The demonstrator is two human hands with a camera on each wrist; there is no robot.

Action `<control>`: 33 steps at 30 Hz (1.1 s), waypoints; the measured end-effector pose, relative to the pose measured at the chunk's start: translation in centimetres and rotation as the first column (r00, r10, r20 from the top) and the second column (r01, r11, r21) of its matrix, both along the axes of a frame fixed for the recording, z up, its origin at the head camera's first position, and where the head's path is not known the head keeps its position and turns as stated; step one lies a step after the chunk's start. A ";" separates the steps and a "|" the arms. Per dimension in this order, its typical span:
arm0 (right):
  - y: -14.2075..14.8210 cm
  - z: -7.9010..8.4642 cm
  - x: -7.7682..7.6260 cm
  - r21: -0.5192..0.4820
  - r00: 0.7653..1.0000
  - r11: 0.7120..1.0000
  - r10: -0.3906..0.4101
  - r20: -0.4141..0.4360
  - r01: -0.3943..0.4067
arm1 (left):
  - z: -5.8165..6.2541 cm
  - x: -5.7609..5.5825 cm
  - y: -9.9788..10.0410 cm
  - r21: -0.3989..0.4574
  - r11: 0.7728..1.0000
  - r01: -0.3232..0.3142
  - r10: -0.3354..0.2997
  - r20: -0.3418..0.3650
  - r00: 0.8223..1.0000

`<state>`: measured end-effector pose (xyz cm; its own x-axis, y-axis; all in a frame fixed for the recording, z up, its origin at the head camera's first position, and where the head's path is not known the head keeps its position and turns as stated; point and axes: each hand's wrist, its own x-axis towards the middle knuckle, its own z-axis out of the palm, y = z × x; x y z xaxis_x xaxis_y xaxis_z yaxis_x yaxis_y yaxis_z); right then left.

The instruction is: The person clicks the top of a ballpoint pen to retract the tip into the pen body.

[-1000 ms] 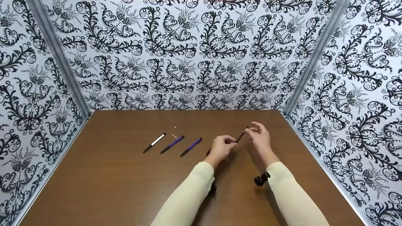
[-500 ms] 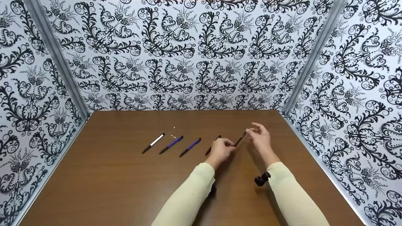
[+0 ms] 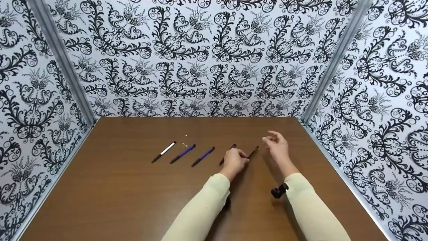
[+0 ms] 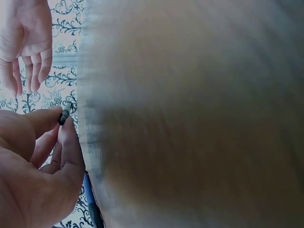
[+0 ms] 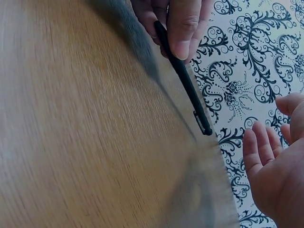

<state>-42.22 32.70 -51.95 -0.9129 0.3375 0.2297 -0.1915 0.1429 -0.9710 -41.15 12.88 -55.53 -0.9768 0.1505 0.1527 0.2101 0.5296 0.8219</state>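
Between thumb and fingers my left hand pinches a black pen near its lower end. In the right wrist view the pen is held close over the table, its clip end pointing away from the fingers and its shadow beside it. My right hand is off to the right, apart from the pen, with fingers loosely bent and nothing in them. A dark blue pen lies just left of my left hand, partly hidden behind it.
Further left on the brown table lie two blue pens, a nearer blue pen and another blue pen, then a white pen. Small pale specks show near them. Patterned walls enclose the table.
My right hand has let go of the pen's upper end. My left hand has brought the pen down and slightly toward me; the dark blue pen beside it shows more now.
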 end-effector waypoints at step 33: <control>0.1 0.1 0.4 -0.016 1.000 1.000 -0.019 0.011 0.019 | 2.3 2.1 -0.7 -0.180 0.983 -0.018 0.037 0.100 0.994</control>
